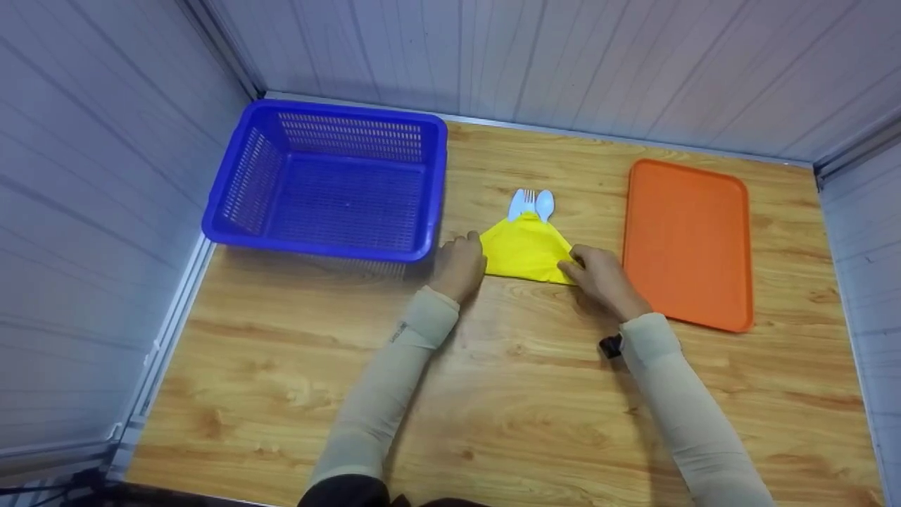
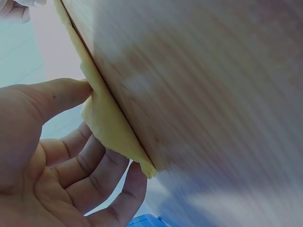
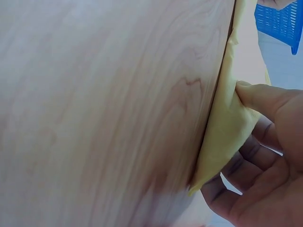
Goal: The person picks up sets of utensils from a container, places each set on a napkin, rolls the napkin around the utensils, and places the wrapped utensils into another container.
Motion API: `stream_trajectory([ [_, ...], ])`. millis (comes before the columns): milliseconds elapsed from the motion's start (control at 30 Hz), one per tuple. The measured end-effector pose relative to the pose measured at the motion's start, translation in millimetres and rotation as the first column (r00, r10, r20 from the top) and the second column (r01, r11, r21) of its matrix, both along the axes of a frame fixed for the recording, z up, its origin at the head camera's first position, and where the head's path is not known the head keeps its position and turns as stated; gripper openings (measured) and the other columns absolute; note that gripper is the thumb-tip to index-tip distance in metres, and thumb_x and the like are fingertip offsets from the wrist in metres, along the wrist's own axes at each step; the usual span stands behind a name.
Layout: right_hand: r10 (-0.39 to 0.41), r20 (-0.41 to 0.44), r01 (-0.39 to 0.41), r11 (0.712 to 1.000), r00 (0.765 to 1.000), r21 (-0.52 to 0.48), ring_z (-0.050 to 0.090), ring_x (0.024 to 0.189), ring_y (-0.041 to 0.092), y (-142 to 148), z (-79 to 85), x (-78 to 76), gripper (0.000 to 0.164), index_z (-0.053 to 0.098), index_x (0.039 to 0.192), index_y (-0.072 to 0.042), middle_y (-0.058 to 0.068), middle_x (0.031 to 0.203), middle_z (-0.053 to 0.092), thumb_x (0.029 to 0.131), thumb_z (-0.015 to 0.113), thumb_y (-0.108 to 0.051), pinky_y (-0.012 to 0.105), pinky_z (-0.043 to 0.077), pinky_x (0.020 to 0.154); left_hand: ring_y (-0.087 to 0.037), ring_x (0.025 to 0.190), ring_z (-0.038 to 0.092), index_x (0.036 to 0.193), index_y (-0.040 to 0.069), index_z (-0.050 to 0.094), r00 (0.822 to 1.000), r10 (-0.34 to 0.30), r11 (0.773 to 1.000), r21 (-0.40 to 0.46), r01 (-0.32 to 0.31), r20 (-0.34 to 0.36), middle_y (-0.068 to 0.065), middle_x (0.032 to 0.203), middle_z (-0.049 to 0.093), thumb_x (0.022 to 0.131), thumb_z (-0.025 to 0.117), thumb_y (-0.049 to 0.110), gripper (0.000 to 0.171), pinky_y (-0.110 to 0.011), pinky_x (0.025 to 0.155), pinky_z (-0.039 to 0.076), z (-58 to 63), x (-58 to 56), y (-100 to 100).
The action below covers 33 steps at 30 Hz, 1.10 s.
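A yellow cloth napkin point(image 1: 526, 250), folded with a straight near edge and a peak at the far side, lies on the wooden table. Out of its peak stick the ends of a white knife point(image 1: 517, 204), a fork point(image 1: 529, 200) and a spoon point(image 1: 545, 205); their lower parts are hidden by the cloth. My left hand point(image 1: 461, 266) pinches the napkin's left corner, thumb on top and fingers along the outer edge. At the right corner, my right hand point(image 1: 598, 276) grips the cloth the same way, its thumb point(image 3: 258, 97) pressing on the fold.
To the left of the napkin stands a blue plastic basket point(image 1: 435, 183) with slotted walls, close beside my left hand. An orange tray point(image 1: 688, 243) lies at the right, near my right wrist. Pale panel walls point(image 1: 528, 63) enclose the table at the back and sides.
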State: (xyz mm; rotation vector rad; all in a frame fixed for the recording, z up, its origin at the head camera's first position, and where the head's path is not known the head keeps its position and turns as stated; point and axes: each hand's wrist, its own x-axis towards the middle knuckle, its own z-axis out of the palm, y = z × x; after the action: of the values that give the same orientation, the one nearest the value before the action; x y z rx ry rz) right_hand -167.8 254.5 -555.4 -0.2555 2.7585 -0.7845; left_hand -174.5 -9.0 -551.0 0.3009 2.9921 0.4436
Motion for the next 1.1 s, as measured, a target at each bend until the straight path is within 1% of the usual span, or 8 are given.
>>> stream_trajectory([
  [433,-0.072,0.024,0.072,0.997,0.997,0.009,0.051,0.07,0.024,-1.3,-1.0,-0.3,0.026,0.065,0.102,-0.001,0.013,0.087,0.063,0.1,0.063,-0.027,0.036,0.043,0.064,-0.036,0.082,0.068,0.106,-0.003,0.063,0.999,0.043,0.999,0.006,-0.043,-0.002,-0.02,0.094,0.068,0.096,0.066,0.022,0.028,-0.046,0.071,0.057,-1.2,0.0,1.6],
  [567,-0.094,-0.035,0.095,0.995,0.995,0.024,0.054,0.073,0.026,-3.4,-2.5,2.3,0.027,0.065,0.1,0.002,0.016,0.088,0.064,0.099,0.065,-0.025,0.039,0.047,0.066,-0.034,0.08,0.067,0.102,-0.002,0.064,0.993,0.019,1.0,-0.022,-0.022,-0.118,-0.019,0.091,0.067,0.094,0.065,0.018,0.022,-0.043,0.067,0.057,0.0,4.8,2.7],
  [700,-0.101,-0.083,0.105,0.994,0.991,0.04,0.056,0.079,0.03,-5.6,-3.9,6.3,0.029,0.065,0.1,0.005,0.02,0.092,0.064,0.098,0.066,-0.023,0.044,0.049,0.071,-0.032,0.08,0.064,0.097,-0.002,0.066,0.955,-0.04,0.997,-0.077,0.018,-0.294,-0.017,0.089,0.065,0.093,0.062,0.011,0.015,-0.04,0.064,0.056,0.2,12.7,4.5],
  [767,-0.108,-0.088,0.112,0.993,0.99,0.039,0.057,0.082,0.032,-6.4,-4.4,8.1,0.029,0.065,0.101,0.006,0.021,0.095,0.064,0.098,0.066,-0.023,0.046,0.05,0.073,-0.032,0.081,0.063,0.096,-0.002,0.067,0.936,-0.11,0.992,-0.09,0.085,-0.334,-0.017,0.09,0.064,0.093,0.059,0.007,0.013,-0.039,0.062,0.056,0.9,17.7,5.8],
  [833,-0.122,-0.085,0.125,0.992,0.989,0.033,0.058,0.084,0.032,-7.1,-4.6,9.8,0.03,0.065,0.102,0.006,0.021,0.096,0.063,0.098,0.065,-0.024,0.046,0.051,0.075,-0.031,0.086,0.062,0.099,-0.003,0.067,0.923,-0.217,0.976,-0.092,0.197,-0.317,-0.017,0.094,0.063,0.094,0.057,0.006,0.014,-0.038,0.066,0.056,2.1,23.8,7.4],
  [933,-0.129,-0.107,0.134,0.99,0.986,0.034,0.059,0.084,0.033,-8.1,-5.2,12.4,0.031,0.064,0.102,0.006,0.021,0.096,0.062,0.098,0.066,-0.024,0.046,0.052,0.074,-0.033,0.103,0.061,0.11,-0.005,0.066,0.904,-0.38,0.925,-0.096,0.368,-0.197,-0.02,0.11,0.063,0.097,0.056,0.013,0.024,-0.039,0.086,0.055,3.3,34.2,10.2],
  [1000,-0.119,-0.166,0.131,0.989,0.979,0.063,0.056,0.085,0.034,-8.7,-5.6,14.4,0.032,0.063,0.103,0.005,0.02,0.096,0.059,0.097,0.068,-0.026,0.046,0.051,0.073,-0.036,0.119,0.056,0.123,-0.006,0.062,0.895,-0.438,0.897,-0.109,0.428,-0.091,-0.023,0.127,0.059,0.099,0.057,0.022,0.037,-0.041,0.102,0.047,3.3,40.3,12.3],
  [1100,-0.071,-0.314,0.11,0.988,0.947,0.108,0.052,0.085,0.036,-11.0,-5.8,18.5,0.034,0.062,0.107,0.004,0.02,0.095,0.056,0.094,0.072,-0.026,0.045,0.048,0.07,-0.038,0.137,0.042,0.141,-0.006,0.05,0.892,-0.451,0.88,-0.151,0.45,0.025,-0.026,0.147,0.045,0.101,0.054,0.031,0.055,-0.044,0.114,0.033,1.9,46.1,15.6],
])
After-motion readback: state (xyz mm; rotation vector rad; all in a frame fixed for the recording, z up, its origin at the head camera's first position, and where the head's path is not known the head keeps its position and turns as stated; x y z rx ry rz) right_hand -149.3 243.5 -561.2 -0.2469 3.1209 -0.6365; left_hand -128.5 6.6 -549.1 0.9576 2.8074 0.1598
